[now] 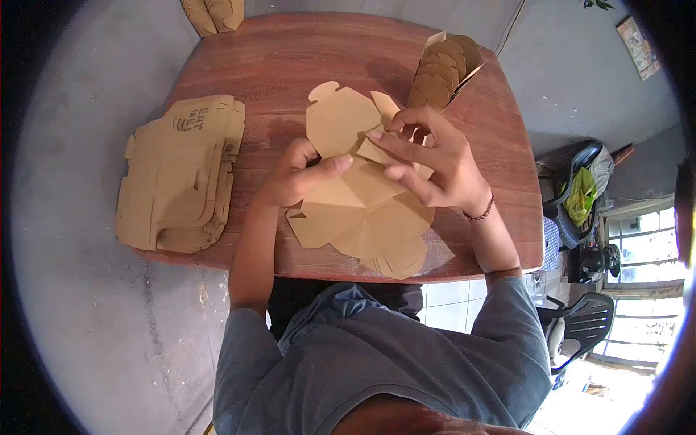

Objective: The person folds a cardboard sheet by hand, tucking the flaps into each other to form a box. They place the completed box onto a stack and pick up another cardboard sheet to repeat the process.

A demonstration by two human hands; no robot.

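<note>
A brown cardboard sheet (341, 119), partly folded, lies on the wooden table (275, 43) in front of me, its lower flaps spread near the table's front edge. My left hand (301, 174) holds the sheet's left side, thumb on top and the other fingers curled at its edge. On the right, my right hand (435, 156) pinches a small raised flap near the sheet's middle between thumb and fingers. The hand covers part of the sheet's right side.
Flat printed cardboard pieces (177, 174) are stacked at the table's left. Nested folded boxes (442, 69) stand at the back right. More cardboard (214, 14) shows beyond the back left corner. A black chair (587, 322) is on the floor to the right.
</note>
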